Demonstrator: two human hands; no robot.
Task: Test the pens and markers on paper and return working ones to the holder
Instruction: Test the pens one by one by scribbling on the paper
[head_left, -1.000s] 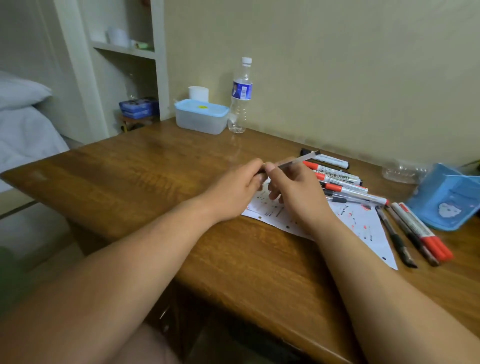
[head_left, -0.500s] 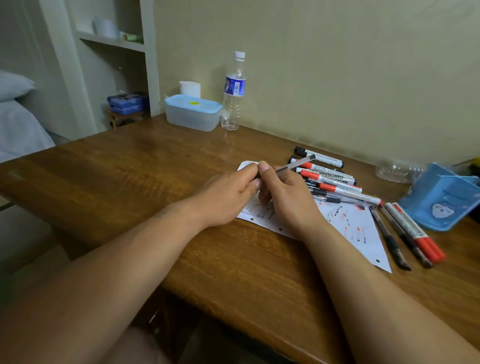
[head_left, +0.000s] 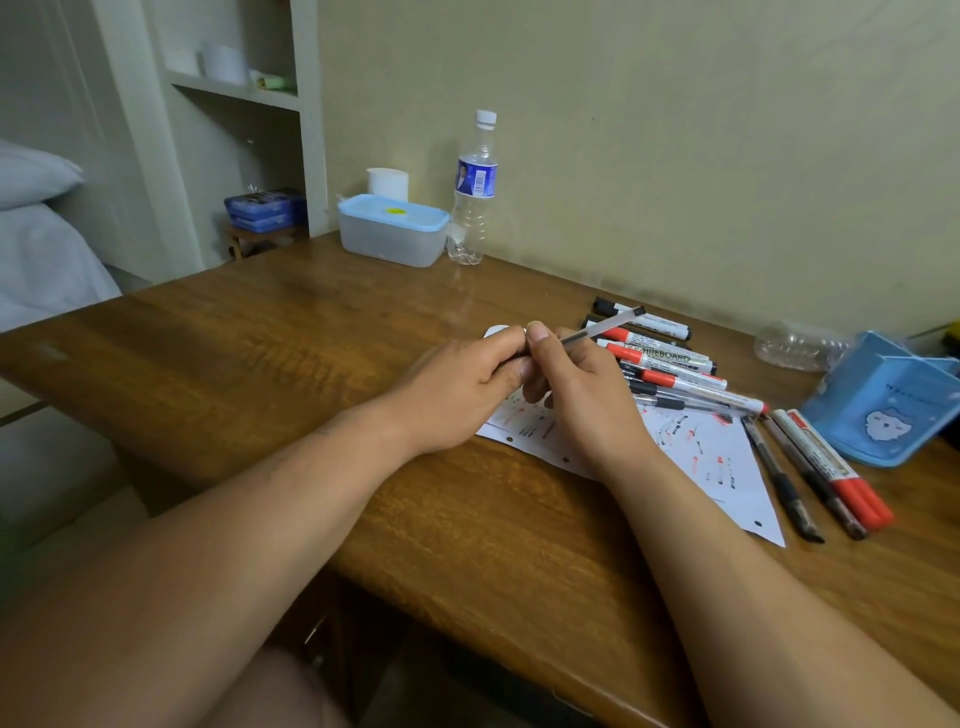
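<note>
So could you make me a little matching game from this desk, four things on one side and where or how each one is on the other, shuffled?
Things:
1. water bottle
2. blue holder
3. clear pen
4. paper

Places or states:
a. scribbled with red and black marks
b. gripped by the left hand and right hand
c. upright beside the lidded box
d. at the far right of the desk

Pairs: 1-c, 2-d, 3-b, 4-a

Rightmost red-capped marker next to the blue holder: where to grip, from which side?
I'd grip the red-capped marker on its white barrel, mid-length, from above and the holder side. It lies flat with a second marker tight against its left, so only the right flank and top are free.
</note>
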